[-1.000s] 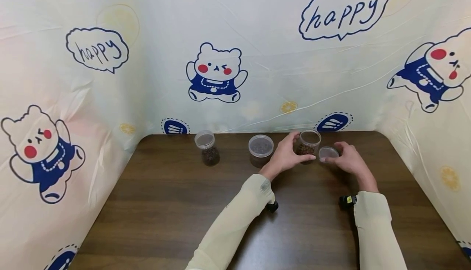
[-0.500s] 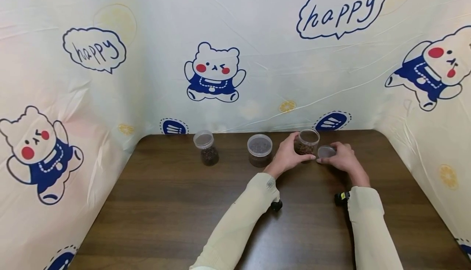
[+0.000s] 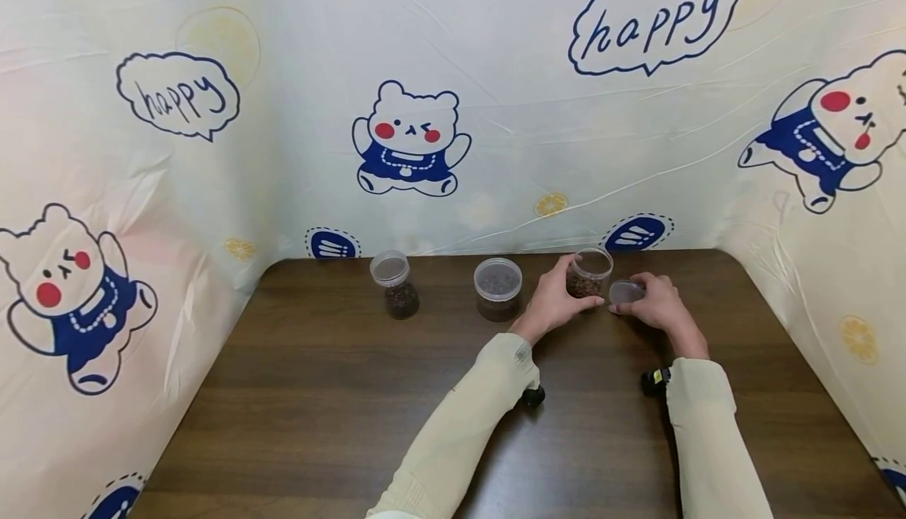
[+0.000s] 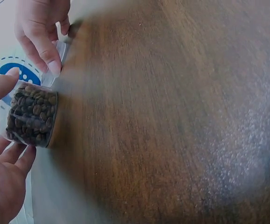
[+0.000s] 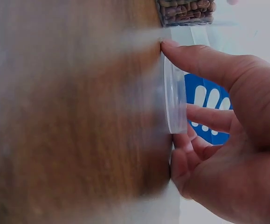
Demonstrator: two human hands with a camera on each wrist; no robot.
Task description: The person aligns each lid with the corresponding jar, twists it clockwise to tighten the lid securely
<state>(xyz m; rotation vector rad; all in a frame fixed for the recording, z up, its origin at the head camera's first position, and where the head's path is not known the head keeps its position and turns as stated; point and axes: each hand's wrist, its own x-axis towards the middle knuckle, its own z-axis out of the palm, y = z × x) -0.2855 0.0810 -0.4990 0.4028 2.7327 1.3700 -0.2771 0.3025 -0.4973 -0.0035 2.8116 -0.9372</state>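
My left hand (image 3: 555, 299) grips a clear, open-topped jar (image 3: 589, 274) from its left side, thumb in front. The jar stands upright on the table and is part filled with brown coffee beans (image 4: 32, 114). Just right of it, my right hand (image 3: 658, 304) holds a flat clear lid (image 3: 626, 292) by its edge. In the right wrist view the thumb (image 5: 204, 60) reaches along one end of the lid (image 5: 174, 98), with the other fingers curled about the opposite side. The lid lies low at the tabletop, close beside the jar.
Two more clear jars with lids on stand to the left: a wide one (image 3: 499, 299) with dark contents and a narrower one (image 3: 402, 299) with dark beans. The brown wooden table (image 3: 318, 393) meets a patterned cloth (image 3: 510, 149) behind the jars.
My right hand and forearm have shifted slightly left, toward the jar. The left hand keeps its hold, and the whole head view has drifted a little.
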